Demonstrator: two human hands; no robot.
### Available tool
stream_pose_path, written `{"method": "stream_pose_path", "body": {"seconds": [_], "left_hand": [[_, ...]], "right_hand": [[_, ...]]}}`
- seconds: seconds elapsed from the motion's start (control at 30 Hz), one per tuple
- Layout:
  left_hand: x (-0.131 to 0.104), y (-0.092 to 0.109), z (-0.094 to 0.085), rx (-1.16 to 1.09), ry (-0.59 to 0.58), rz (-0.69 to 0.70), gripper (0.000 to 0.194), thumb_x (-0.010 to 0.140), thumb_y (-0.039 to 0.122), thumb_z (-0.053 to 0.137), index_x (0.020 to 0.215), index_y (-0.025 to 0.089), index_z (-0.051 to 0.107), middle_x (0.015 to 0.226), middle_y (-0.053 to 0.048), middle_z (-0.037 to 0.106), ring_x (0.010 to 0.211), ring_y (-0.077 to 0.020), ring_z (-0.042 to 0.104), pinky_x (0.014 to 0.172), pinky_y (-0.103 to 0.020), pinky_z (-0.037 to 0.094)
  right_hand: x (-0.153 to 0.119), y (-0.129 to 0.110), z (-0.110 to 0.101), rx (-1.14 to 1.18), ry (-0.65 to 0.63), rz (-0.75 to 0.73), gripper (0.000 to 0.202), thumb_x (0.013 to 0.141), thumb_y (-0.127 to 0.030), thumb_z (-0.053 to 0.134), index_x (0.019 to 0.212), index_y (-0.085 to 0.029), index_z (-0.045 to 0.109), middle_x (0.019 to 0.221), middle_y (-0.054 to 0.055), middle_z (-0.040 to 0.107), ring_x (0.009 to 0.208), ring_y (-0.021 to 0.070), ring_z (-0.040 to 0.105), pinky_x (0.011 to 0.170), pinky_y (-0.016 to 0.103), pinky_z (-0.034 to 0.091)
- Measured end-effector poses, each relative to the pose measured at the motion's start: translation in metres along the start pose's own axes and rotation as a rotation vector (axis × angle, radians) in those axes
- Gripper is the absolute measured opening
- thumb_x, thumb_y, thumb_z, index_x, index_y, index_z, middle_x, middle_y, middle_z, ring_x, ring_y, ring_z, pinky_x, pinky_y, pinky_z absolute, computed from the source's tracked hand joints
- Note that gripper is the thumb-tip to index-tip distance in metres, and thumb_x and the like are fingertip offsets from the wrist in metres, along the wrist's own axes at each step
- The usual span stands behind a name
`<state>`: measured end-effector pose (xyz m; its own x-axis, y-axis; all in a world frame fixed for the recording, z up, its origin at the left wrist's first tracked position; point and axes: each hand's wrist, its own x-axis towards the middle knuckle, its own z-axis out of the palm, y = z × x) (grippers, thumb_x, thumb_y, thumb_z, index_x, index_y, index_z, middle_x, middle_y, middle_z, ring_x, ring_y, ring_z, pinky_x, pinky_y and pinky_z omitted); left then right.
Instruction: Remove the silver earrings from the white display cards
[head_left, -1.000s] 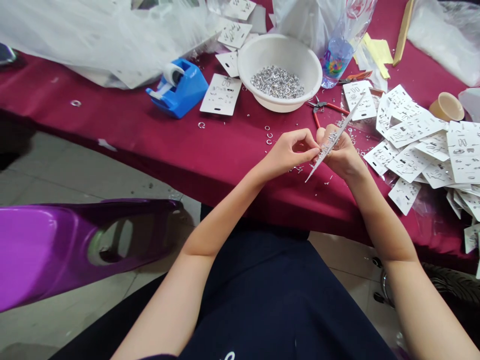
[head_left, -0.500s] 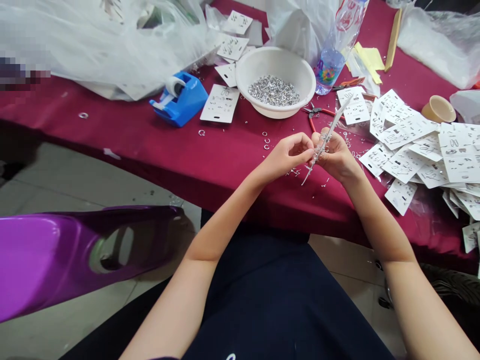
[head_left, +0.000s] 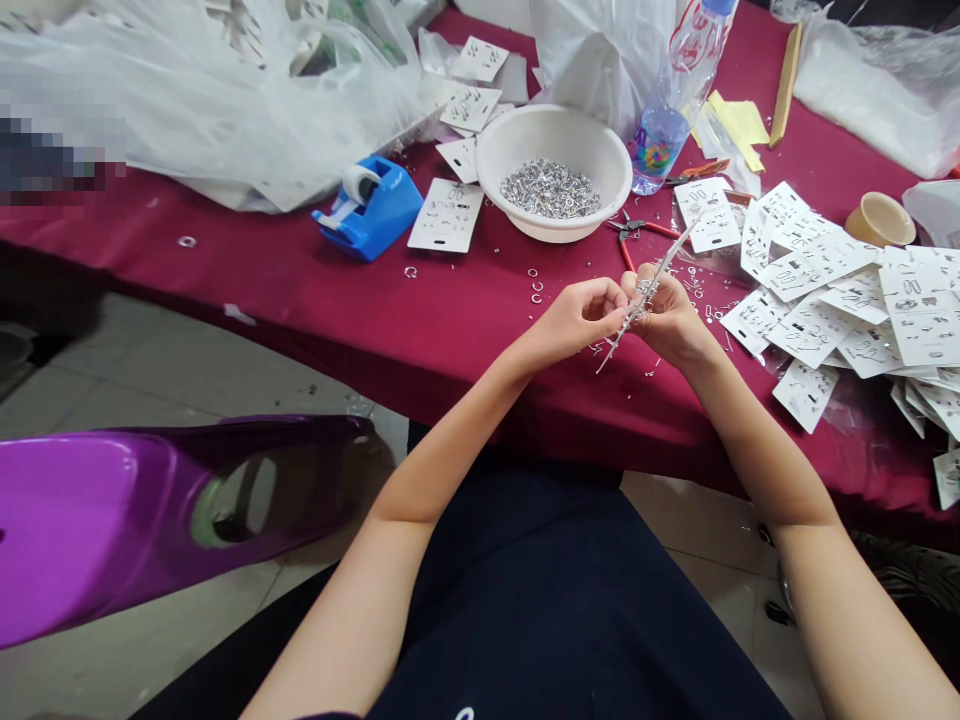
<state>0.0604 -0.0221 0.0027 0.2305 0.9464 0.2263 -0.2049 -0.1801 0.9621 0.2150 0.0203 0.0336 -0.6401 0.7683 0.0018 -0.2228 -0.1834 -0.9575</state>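
A white jewelry card stands tilted, almost edge-on, between my two hands above the table's front part. My right hand is closed on it from the right side, with small silvery pieces showing by the fingers. From the left, my left hand meets the card with thumb and fingertips pinched together; whatever is in that pinch is too small to make out. Red-handled pliers lie just beyond the hands. Behind them, a white bowl holds many small silvery metal pieces.
Many jewelry cards are heaped at the right, beside a tape roll. A blue tape dispenser and plastic bags occupy the left. A bottle stands behind the pliers. A purple stool is lower left.
The hands keep nearly the same pose around the card, which has tipped very slightly. The view has shifted a little, so the table items appear slightly lower and further right.
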Motion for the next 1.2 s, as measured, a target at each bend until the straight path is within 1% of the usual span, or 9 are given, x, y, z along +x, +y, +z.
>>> {"method": "stream_pose_path", "body": {"seconds": [0.13, 0.3, 0.43, 0.53, 0.6, 0.73, 0.9, 1.03, 1.2], "left_hand": [[0.002, -0.004, 0.001, 0.044, 0.023, -0.023, 0.043, 0.078, 0.055, 0.075, 0.085, 0.015, 0.061, 0.078, -0.003, 0.065, 0.071, -0.0129, 0.061, 0.067, -0.026, 0.050], [0.010, -0.012, 0.001, 0.055, 0.095, 0.055, 0.050, 0.077, 0.061, 0.074, 0.097, 0.017, 0.060, 0.100, -0.008, 0.071, 0.094, -0.0204, 0.067, 0.087, -0.035, 0.055], [0.009, -0.013, -0.008, 0.092, 0.296, 0.092, 0.051, 0.086, 0.071, 0.056, 0.092, 0.021, 0.056, 0.084, -0.004, 0.067, 0.077, -0.0148, 0.064, 0.075, -0.030, 0.055], [0.006, -0.009, -0.012, 0.113, 0.370, 0.106, 0.052, 0.092, 0.072, 0.042, 0.090, 0.021, 0.055, 0.078, -0.003, 0.064, 0.069, -0.0135, 0.060, 0.068, -0.029, 0.053], [0.004, -0.006, -0.011, 0.147, 0.375, 0.121, 0.050, 0.092, 0.070, 0.046, 0.090, 0.021, 0.056, 0.082, -0.004, 0.065, 0.073, -0.0146, 0.062, 0.069, -0.030, 0.052], [0.001, -0.001, -0.007, 0.309, 0.375, 0.133, 0.039, 0.085, 0.057, 0.067, 0.090, 0.020, 0.055, 0.085, -0.003, 0.066, 0.076, -0.0154, 0.062, 0.073, -0.030, 0.052], [0.001, 0.000, -0.007, 0.384, 0.401, 0.163, 0.022, 0.092, 0.040, 0.062, 0.091, 0.019, 0.054, 0.091, -0.003, 0.068, 0.074, -0.0131, 0.062, 0.071, -0.027, 0.051], [0.002, -0.001, -0.007, 0.438, 0.391, 0.180, 0.009, 0.093, 0.027, 0.058, 0.093, 0.019, 0.054, 0.092, -0.003, 0.068, 0.075, -0.0116, 0.063, 0.071, -0.024, 0.051], [0.002, -0.001, -0.006, 0.509, 0.351, 0.223, 0.008, 0.094, 0.025, 0.059, 0.091, 0.018, 0.055, 0.089, -0.002, 0.067, 0.074, -0.0100, 0.062, 0.069, -0.021, 0.050]], "right_hand": [[0.001, 0.000, -0.004, -0.064, 0.045, 0.002, 0.057, 0.045, -0.040, 0.097, 0.071, -0.020, 0.051, 0.077, -0.004, 0.060, 0.064, 0.0070, 0.057, 0.057, 0.020, 0.056], [0.004, -0.004, -0.014, -0.153, 0.073, -0.013, 0.054, 0.055, -0.044, 0.093, 0.076, -0.019, 0.050, 0.079, -0.004, 0.060, 0.065, 0.0072, 0.060, 0.057, 0.021, 0.059], [0.004, -0.008, -0.020, -0.182, 0.140, -0.040, 0.050, 0.062, -0.045, 0.090, 0.082, -0.021, 0.050, 0.077, -0.005, 0.060, 0.069, 0.0089, 0.063, 0.061, 0.024, 0.062], [0.004, -0.007, -0.022, -0.184, 0.203, -0.043, 0.051, 0.064, -0.047, 0.088, 0.086, -0.022, 0.050, 0.077, -0.004, 0.064, 0.068, 0.0105, 0.066, 0.060, 0.026, 0.062], [0.005, -0.005, -0.022, -0.188, 0.240, -0.042, 0.052, 0.063, -0.049, 0.089, 0.086, -0.022, 0.050, 0.077, -0.004, 0.066, 0.066, 0.0109, 0.066, 0.058, 0.026, 0.062], [0.007, -0.003, -0.023, -0.212, 0.263, -0.040, 0.052, 0.062, -0.053, 0.088, 0.085, -0.021, 0.054, 0.077, -0.003, 0.068, 0.066, 0.0107, 0.067, 0.059, 0.026, 0.063], [0.007, -0.004, -0.024, -0.225, 0.260, -0.034, 0.049, 0.062, -0.054, 0.087, 0.083, -0.018, 0.062, 0.076, -0.001, 0.069, 0.071, 0.0105, 0.068, 0.062, 0.024, 0.063], [0.007, -0.005, -0.024, -0.221, 0.295, -0.060, 0.047, 0.055, -0.049, 0.091, 0.077, -0.018, 0.063, 0.077, -0.001, 0.070, 0.071, 0.0102, 0.066, 0.064, 0.025, 0.062], [0.008, -0.003, -0.027, -0.236, 0.358, -0.066, 0.049, 0.047, -0.050, 0.094, 0.069, -0.019, 0.064, 0.073, 0.000, 0.070, 0.065, 0.0101, 0.063, 0.061, 0.026, 0.058]]}}
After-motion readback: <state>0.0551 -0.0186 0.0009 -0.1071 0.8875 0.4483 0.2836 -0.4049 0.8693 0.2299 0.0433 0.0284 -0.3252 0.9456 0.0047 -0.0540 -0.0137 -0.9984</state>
